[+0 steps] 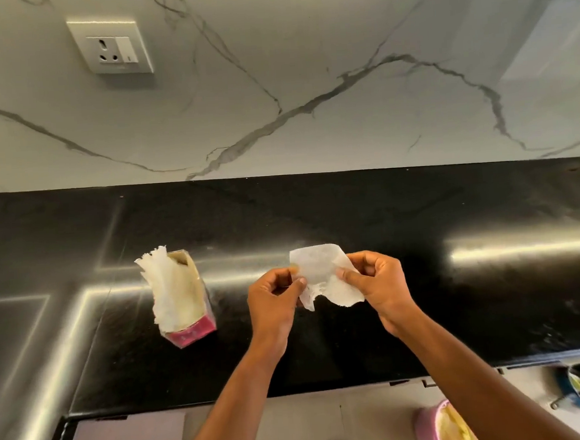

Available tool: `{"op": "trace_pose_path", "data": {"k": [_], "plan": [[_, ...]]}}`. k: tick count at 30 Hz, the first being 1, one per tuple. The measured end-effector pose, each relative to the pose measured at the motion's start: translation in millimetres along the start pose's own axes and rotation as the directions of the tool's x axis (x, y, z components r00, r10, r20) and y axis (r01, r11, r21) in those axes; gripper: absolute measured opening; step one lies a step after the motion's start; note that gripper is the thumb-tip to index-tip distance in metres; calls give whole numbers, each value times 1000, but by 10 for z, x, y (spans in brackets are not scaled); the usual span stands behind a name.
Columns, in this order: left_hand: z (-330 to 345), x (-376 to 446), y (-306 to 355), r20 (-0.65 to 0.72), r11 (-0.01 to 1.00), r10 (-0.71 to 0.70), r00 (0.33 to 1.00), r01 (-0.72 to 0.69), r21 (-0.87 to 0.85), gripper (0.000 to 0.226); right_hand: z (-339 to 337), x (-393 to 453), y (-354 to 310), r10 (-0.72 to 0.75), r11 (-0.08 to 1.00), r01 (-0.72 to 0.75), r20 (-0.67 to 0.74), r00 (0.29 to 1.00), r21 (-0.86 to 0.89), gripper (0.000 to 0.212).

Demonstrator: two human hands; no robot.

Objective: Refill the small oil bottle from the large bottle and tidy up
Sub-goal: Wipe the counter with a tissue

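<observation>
Both hands — left hand (275, 291), right hand (377, 282) — pinch a crumpled white tissue (323, 276) right of the pink tissue box (184, 296); no bottles visible — likely tidying stage.

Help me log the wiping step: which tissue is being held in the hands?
The loose single tissue, pinched between left hand and right hand above the counter; the others sit bunched in the pink box.

black countertop (419, 217), grey-veined white marble wall (306, 81), pink tissue box (193, 334)

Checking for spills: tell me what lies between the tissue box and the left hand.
Head view: only bare black countertop between the tissue box and the left hand.
</observation>
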State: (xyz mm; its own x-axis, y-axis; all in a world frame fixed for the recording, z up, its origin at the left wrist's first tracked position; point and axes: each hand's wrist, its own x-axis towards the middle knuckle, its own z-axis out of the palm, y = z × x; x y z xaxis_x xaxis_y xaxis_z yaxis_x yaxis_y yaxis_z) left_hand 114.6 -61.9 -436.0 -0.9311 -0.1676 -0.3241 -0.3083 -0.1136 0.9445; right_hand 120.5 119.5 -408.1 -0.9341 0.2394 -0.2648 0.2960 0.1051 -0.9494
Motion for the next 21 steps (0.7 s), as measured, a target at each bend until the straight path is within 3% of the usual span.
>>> {"op": "trace_pose_path", "data": {"k": [3, 5, 8, 11, 13, 16, 19, 21], "plan": [[134, -36, -50, -1, 997, 24, 1000, -24, 74, 17, -90, -19, 68, -28, 996, 18, -121, 992, -89, 23], [215, -76, -87, 12, 979, 106, 994, -107, 176, 22, -119, -34, 98, -129, 970, 88, -171, 977, -226, 23], [378, -207, -122, 62, 915, 223, 973, -231, 330, 35, -110, -94, 149, -264, 915, 187, -181, 948, -356, 18], [483, -254, -202, 136, 877, 309, 941, -337, 342, 22, -31, -167, 240, -331, 883, 256, -136, 934, -394, 13], [513, -256, -257, 207, 868, 315, 926, -370, 332, 20, 1, -172, 316, -287, 907, 239, -91, 954, -348, 15], [489, -212, -362, 254, 852, 280, 926, -361, 379, 36, 10, -148, 417, -149, 973, 143, -21, 989, -179, 18], [430, -178, -455, 287, 902, 176, 942, -271, 337, 54, -13, -152, 531, -81, 993, 82, 16, 997, -82, 20], [392, -172, -494, 303, 935, 105, 947, -198, 295, 54, -36, -154, 602, -16, 1000, 16, -8, 1000, -15, 16]]}}
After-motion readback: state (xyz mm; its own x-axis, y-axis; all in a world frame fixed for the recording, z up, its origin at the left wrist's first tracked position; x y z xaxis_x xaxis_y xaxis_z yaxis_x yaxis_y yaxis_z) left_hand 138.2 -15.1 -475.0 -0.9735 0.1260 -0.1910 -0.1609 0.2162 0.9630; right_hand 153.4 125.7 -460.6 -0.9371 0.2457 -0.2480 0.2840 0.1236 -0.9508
